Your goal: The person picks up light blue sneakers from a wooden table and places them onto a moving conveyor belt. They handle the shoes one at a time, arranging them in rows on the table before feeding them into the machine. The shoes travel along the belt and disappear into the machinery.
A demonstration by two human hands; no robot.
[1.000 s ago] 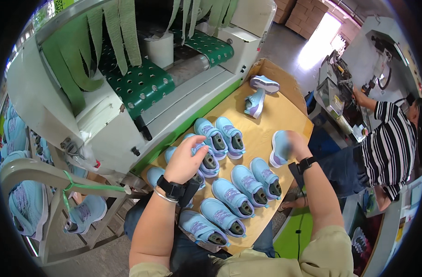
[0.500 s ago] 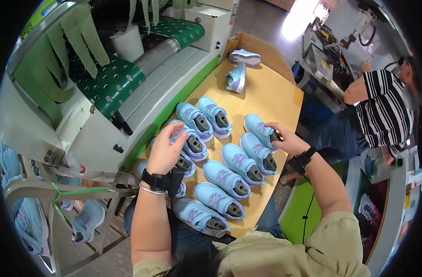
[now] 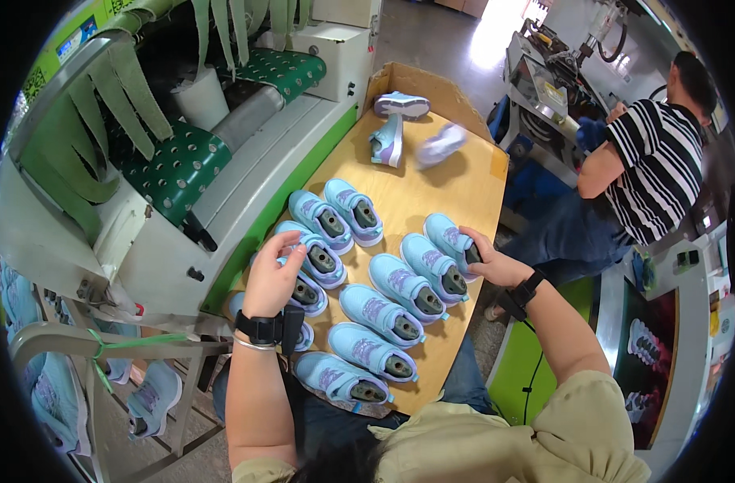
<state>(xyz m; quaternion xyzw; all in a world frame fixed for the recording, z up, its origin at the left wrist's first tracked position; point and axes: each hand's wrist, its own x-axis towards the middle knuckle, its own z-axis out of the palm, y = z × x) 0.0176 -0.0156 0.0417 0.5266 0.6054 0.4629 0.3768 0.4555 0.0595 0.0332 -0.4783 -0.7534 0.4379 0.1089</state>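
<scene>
My right hand has its fingers and thumb around the heel of a light blue shoe, the farthest in the right-hand row. That shoe rests beside another blue shoe with lilac glitter patches and a dark form inside. Over the left-hand row hovers my left hand, fingers loosely bent and apart from the thumb, close to a blue shoe; whether it touches is unclear. Several matching shoes lie side by side on the tan board. Beyond them a blurred pale shoe is in motion.
Two shoes lie tipped at the far end: one on its side, another near it. A cardboard edge closes that end. To the left stands a machine with a green perforated belt. A person in a striped shirt works at the right.
The blurred shoe has appeared at the board's far end. My right hand has shifted its shoe nearer to me, toward the right row. My left hand stays over the left row.
</scene>
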